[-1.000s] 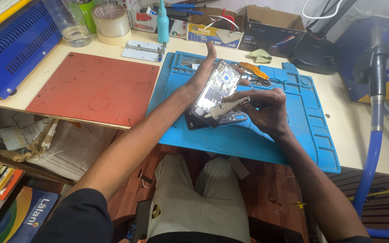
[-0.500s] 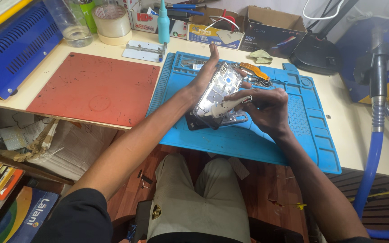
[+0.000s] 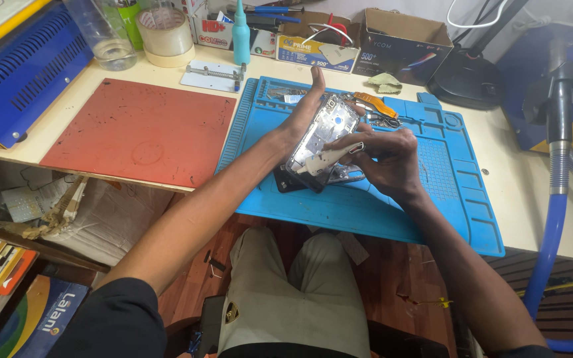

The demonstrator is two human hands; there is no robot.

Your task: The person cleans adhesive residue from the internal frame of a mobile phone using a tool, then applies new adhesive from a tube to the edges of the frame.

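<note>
The left hand (image 3: 303, 116) is closed around the edges of an opened smartphone frame with its silvery inner plate exposed (image 3: 321, 139), holding it tilted above the blue silicone work mat with moulded compartments (image 3: 392, 205). The right hand (image 3: 386, 159) pinches a small white flat tool (image 3: 326, 159) whose tip rests on the lower part of the phone frame. A dark flat panel (image 3: 286, 182) lies on the mat directly beneath the phone. Surrounding items, by size: one blue metal machine housing with vent slots (image 3: 14, 73) at the left edge of the bench; one rectangular red rubber pad (image 3: 134, 129), bare, just beside the blue mat; one dark open cardboard box (image 3: 402, 43) at the rear, contents not discernible; one blue flexible hose (image 3: 555, 238) on the right; one round black lamp base (image 3: 465, 86); one clear plastic bottle (image 3: 104, 33), a little liquid in the bottom; one roll of tape (image 3: 164, 33); one teal squeeze bottle with a pointed nozzle (image 3: 241, 33). The mat's upper compartments hold small metal parts and one orange flex piece (image 3: 374, 103); the number of small parts cannot be determined.
</note>
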